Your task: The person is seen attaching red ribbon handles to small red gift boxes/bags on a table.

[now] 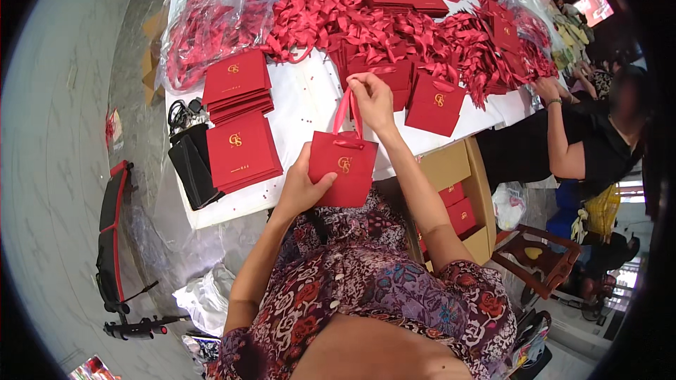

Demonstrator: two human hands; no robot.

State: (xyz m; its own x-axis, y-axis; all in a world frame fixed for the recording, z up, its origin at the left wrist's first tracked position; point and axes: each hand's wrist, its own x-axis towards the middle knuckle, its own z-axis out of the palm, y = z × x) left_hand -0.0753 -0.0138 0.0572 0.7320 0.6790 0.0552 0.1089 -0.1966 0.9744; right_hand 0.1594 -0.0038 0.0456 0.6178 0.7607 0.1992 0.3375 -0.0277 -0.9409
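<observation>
In front of my body is a small red paper gift bag (343,177) with a gold emblem. My left hand (307,184) grips its left side, thumb across the front. Above it, my right hand (371,100) pinches the top of the bag's red ribbon handle (343,111) and holds it pulled upward. A ribbon bow or knot lies at the bag's upper edge. To the left are two stacks of flat red bags, a nearer stack (244,149) and a farther stack (238,79). Another red bag (434,104) with its ribbon lies right of my right hand.
A heap of red ribbons (331,14) covers the far part of the white-covered table (310,91). A clear plastic bag of ribbons (218,35) is at the far left. A black pouch (191,172) lies near the left edge. An open carton (479,229) holds red bags. Another person (598,127) works at right.
</observation>
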